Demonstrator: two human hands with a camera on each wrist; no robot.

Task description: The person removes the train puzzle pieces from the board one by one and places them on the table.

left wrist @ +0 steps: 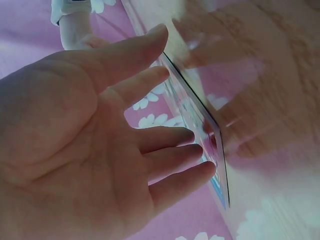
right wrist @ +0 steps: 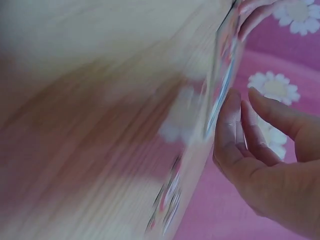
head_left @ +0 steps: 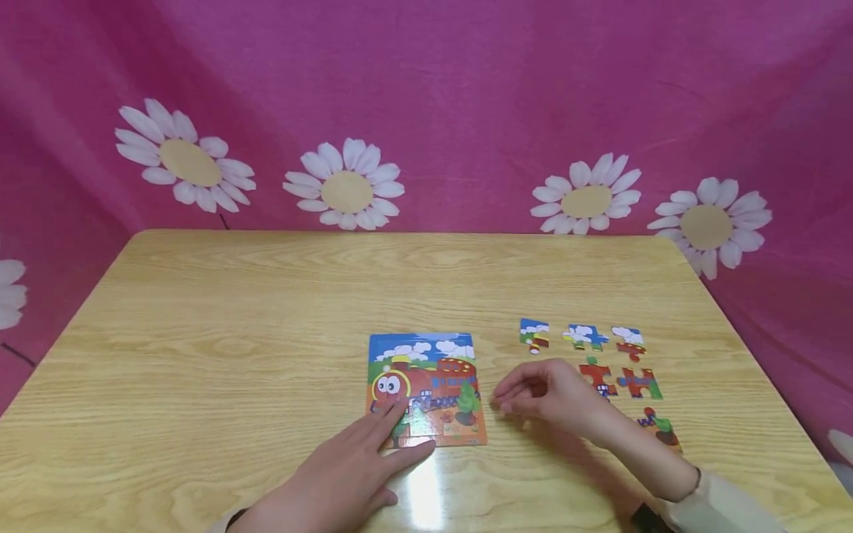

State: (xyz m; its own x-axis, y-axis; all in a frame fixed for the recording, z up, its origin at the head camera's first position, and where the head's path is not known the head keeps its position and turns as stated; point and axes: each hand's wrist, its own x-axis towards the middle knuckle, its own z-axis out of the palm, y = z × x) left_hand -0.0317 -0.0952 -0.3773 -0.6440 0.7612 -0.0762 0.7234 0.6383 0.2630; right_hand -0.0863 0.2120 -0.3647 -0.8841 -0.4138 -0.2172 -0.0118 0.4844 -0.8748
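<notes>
A square train puzzle board (head_left: 456,348), with a smiling-eyed red engine, clouds and a green tree, lies flat on the table. Over its lower left part my left hand (head_left: 346,466) is spread, fingertips on the board and thumb at the bottom edge. The left wrist view shows that palm (left wrist: 100,140) with its fingers extended to the board's edge. Just right of the board is my right hand (head_left: 556,396), fingers loosely bent. Seen from the right wrist, its thumb (right wrist: 272,110) stands apart from the fingers, with nothing between them.
Several loose puzzle pieces lie to the right: a sky piece (head_left: 534,331), a cloud piece (head_left: 585,335) and a red-and-blue piece (head_left: 640,383) among them. My right forearm passes close to the tree piece (head_left: 663,428). A pink flowered cloth (head_left: 460,111) hangs behind the wooden table (head_left: 233,333).
</notes>
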